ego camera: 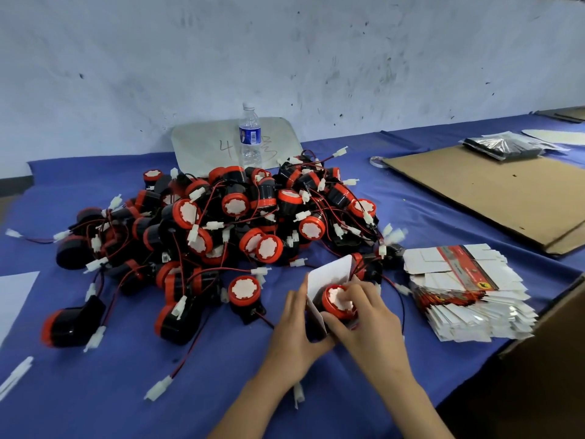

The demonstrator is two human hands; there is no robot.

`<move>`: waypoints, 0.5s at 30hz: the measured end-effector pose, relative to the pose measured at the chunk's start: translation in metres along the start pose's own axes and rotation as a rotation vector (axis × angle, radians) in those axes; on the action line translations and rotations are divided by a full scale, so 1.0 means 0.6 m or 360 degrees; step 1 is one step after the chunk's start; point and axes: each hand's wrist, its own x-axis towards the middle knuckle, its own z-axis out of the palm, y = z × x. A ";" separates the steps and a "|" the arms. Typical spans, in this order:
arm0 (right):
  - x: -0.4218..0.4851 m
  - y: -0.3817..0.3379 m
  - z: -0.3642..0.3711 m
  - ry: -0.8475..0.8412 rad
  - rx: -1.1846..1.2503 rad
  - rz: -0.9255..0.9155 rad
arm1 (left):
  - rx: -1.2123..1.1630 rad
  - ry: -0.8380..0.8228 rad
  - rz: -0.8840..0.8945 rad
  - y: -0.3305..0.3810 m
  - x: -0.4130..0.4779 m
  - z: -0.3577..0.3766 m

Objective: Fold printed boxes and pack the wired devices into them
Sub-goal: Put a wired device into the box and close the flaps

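- Blue cloth (95, 391): matte, creased, spread over the table.
- White sheet (12, 299): flat and smooth, at the far left edge.
- Pile of wired devices (205, 223): glossy black plastic cylinders with red rims and white toothed discs on the face. Thin red and black leads end in white plastic plugs. All lie heaped in a tangle on the cloth, left of centre.
- Grey board (202, 141): rounded corners, handwritten marks, set against the scuffed wall behind the pile.
- Water bottle (250, 136): clear ribbed plastic, blue label, upright in front of the board.
- Your left hand (294, 327): fingers curled round the side of a small card box (329, 274), white inside, its flap raised.
- Your right hand (370, 315): fingers clasp one device (338, 301), which sits red face up in the mouth of the box.
- Stack of flat printed boxes (465, 296): white card with red and black print, fanned, just right of your hands.
- Corrugated cardboard sheet (490, 191): brown, flat, further right.
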 end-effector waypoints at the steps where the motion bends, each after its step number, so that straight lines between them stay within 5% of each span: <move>1: 0.000 0.002 0.003 -0.0038 -0.0039 -0.0005 | 0.0031 0.0002 0.0007 -0.001 0.000 0.000; 9: -0.018 0.021 0.007 -0.0083 0.0072 -0.0141 | 0.0051 0.0035 0.0053 -0.006 -0.001 0.002; 13: -0.010 0.020 -0.012 0.0616 0.0938 0.0455 | 0.0025 0.0035 0.0079 -0.009 -0.001 0.000; 15: 0.013 0.022 -0.028 0.0737 0.1263 0.0656 | 0.0017 0.0033 0.0083 -0.012 0.000 0.001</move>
